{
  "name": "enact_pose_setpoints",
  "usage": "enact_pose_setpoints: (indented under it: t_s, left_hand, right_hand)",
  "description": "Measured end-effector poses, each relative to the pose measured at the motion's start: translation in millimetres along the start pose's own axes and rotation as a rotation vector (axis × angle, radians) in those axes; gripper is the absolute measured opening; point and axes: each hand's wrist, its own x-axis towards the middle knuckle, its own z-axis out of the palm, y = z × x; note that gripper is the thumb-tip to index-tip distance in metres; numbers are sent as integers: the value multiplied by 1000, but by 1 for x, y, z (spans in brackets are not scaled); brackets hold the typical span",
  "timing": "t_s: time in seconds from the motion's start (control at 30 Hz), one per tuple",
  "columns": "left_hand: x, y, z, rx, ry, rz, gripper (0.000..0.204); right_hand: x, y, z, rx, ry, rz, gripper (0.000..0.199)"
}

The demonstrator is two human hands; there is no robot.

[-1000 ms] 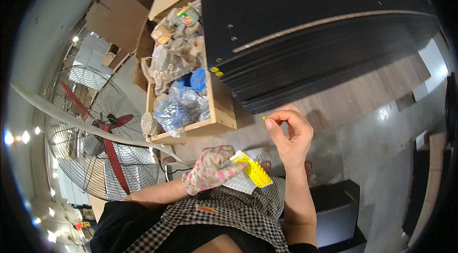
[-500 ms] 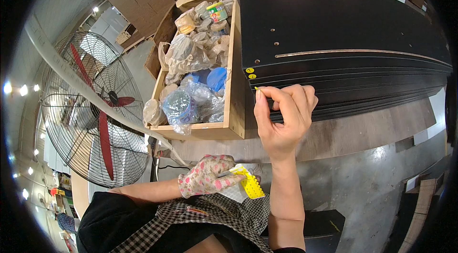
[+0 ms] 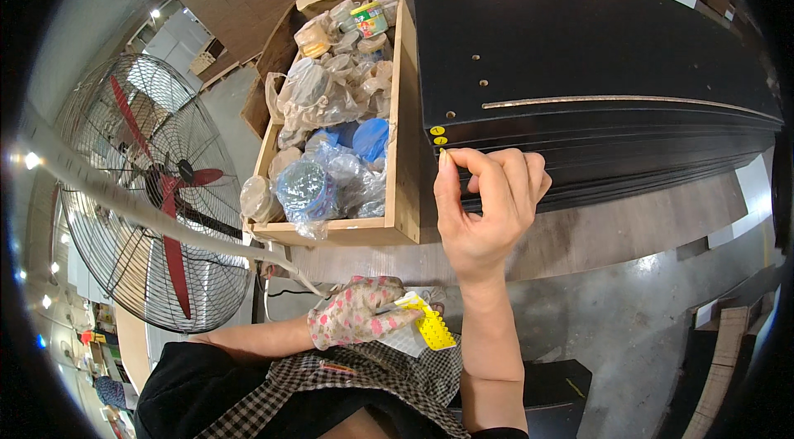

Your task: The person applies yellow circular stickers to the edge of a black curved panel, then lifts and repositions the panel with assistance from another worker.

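Observation:
My right hand (image 3: 490, 209), bare, pinches a small yellow round sticker (image 3: 444, 153) at the near left corner of a stack of black boards (image 3: 595, 50). Two yellow stickers (image 3: 438, 131) are on the edges of the upper boards there, just above my fingertips. A floral glove covers my left hand (image 3: 356, 315), held low in front of my body. Its fingers are closed on a sheet of yellow stickers (image 3: 433, 328), which hangs bent with its white backing showing. The top board has several small holes and a long pale groove.
A wooden box (image 3: 404, 149) full of bagged jars (image 3: 310, 191) stands left of the stack on the wood-topped table (image 3: 364, 257). At the left is a large fan (image 3: 157, 191) with red blades; a pale hose (image 3: 165, 228) crosses before it. More boards (image 3: 546, 389) lie low at right.
My right hand has shifted slightly left with the pinched sticker, close under the two stickers on the board edges. The view has tilted a little; the left hand still holds the sheet.

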Motion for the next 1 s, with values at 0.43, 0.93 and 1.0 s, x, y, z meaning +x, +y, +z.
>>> enact_pose_setpoints:
  t_s: [0.43,0.93,1.0]
  left_hand:
    - [10,1,-3,-307,26,-107,22]
    - [14,0,-17,145,255,269,27]
    - [16,0,-22,134,233,143,24]
  right_hand:
    - [10,-8,-9,-7,-64,65,15]
    - [25,-2,-23,42,-72,152,16]
    - [20,3,-38,51,-16,270,12]
